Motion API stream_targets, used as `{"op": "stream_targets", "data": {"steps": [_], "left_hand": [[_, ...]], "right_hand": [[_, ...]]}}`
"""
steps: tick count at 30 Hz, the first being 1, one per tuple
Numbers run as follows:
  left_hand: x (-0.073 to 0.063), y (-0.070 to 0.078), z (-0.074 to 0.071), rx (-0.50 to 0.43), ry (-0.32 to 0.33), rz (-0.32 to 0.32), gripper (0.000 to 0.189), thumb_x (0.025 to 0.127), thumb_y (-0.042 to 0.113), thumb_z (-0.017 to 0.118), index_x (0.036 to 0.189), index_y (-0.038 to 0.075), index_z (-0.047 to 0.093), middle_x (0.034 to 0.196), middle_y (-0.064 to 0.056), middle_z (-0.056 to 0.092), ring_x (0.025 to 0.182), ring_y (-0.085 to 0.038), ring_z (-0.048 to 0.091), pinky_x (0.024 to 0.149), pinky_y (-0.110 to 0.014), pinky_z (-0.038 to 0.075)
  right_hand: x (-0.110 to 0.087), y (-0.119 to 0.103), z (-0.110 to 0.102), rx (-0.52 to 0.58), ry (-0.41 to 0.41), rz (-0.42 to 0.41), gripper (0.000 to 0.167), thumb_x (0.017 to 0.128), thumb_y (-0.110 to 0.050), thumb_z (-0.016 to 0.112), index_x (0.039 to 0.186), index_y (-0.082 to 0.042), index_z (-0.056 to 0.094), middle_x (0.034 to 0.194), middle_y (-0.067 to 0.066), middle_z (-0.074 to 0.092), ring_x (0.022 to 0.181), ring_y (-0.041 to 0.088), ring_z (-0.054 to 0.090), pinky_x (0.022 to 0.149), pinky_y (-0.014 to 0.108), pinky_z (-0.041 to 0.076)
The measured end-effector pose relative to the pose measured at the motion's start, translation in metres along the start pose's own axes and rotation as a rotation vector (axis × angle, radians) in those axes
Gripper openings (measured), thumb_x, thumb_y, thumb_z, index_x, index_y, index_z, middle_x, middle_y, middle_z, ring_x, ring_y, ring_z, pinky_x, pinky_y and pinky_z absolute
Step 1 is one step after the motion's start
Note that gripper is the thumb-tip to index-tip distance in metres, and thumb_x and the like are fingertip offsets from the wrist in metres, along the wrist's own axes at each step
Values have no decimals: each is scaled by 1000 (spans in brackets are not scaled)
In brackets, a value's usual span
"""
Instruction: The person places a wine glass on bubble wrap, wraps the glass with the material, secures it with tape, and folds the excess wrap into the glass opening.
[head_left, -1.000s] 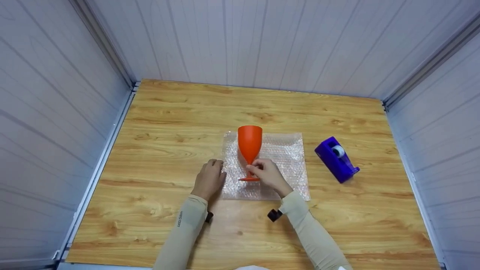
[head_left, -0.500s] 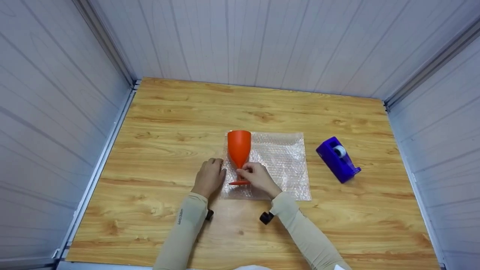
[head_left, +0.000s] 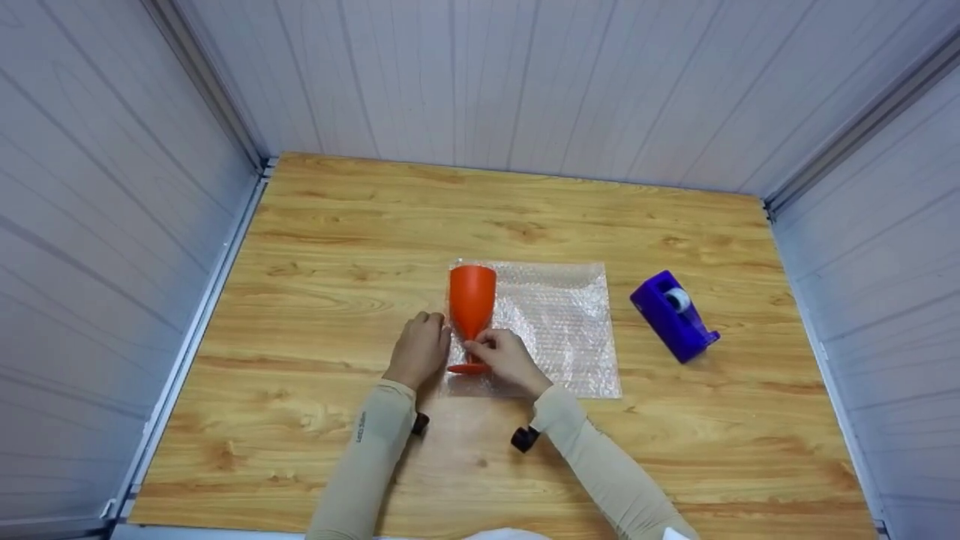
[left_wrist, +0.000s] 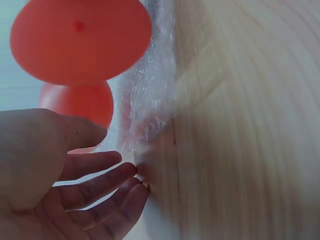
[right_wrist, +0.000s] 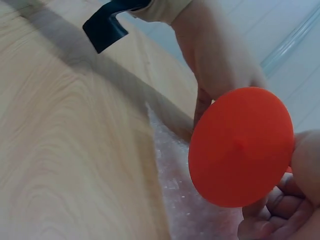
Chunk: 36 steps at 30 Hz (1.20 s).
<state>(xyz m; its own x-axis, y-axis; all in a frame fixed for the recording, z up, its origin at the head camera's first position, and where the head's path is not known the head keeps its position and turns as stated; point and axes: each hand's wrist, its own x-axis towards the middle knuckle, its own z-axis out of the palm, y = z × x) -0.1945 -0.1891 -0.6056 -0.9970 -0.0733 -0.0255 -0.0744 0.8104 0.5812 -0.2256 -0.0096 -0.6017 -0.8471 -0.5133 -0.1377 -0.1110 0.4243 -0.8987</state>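
Note:
An orange plastic goblet (head_left: 472, 292) lies over the left part of a square sheet of bubble wrap (head_left: 562, 322), its bowl pointing away and its round foot towards me. My right hand (head_left: 511, 360) pinches the stem between thumb and fingertips. In the right wrist view the goblet's foot (right_wrist: 242, 150) hides part of both hands. My left hand (head_left: 418, 351) rests at the left edge of the wrap. Its fingers, loosely bent and holding nothing, touch down beside that edge in the left wrist view, with the goblet's foot (left_wrist: 82, 45) above the thumb.
A purple tape dispenser (head_left: 675, 319) with a white roll lies to the right of the wrap on the wooden table (head_left: 337, 247). White panel walls (head_left: 487, 82) enclose the table at the back and on both sides.
My right hand has carried the goblet left and slightly towards me, from nearer the wrap's middle to its left edge. The left hand has stayed nearly still.

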Motion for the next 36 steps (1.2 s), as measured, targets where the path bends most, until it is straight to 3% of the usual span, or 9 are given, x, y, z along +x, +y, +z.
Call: {"op": "stream_targets", "data": {"steps": [7,13,19,25,31,36], "left_hand": [[2,2,1,-44,32,21,30,101,17,57,116,-8,65,102,-22,62,93,-39,62,85,-52,52],[3,6,0,-86,13,8,30,103,16,54,116,-9,63,99,-22,61,93,-39,62,85,-52,52],[5,4,0,-202,-8,-6,33,103,14,50,124,-10,59,107,-23,62,101,-39,62,91,-52,50],[12,-1,-1,-449,-54,-82,32,103,14,49,124,-8,56,102,-18,57,97,-32,56,90,-47,47],[16,0,-3,-620,-86,-230,48,105,25,48,140,-7,49,135,-21,57,127,-33,52,109,-48,38],[21,5,-3,-711,-66,-274,48,106,35,47,136,-2,56,133,-18,60,124,-31,54,108,-47,38]], "right_hand": [[1,0,4,-11,6,25,22,97,-21,67,88,-2,73,79,5,70,72,10,59,70,27,49],[2,-1,3,-17,9,0,23,97,-21,67,86,-3,73,76,2,67,70,10,57,67,25,47],[3,1,4,-21,1,-5,22,97,-19,67,85,-2,74,73,-1,66,68,9,55,67,24,46],[3,2,3,-24,1,-5,22,97,-18,67,84,-2,74,71,-4,63,67,8,54,64,24,45],[3,2,3,-19,-10,-4,23,96,-20,68,82,-3,74,70,-6,60,65,8,52,63,23,43],[4,4,0,-30,-26,-7,24,97,-21,67,83,-3,74,70,-6,61,65,7,52,63,23,44]]}}
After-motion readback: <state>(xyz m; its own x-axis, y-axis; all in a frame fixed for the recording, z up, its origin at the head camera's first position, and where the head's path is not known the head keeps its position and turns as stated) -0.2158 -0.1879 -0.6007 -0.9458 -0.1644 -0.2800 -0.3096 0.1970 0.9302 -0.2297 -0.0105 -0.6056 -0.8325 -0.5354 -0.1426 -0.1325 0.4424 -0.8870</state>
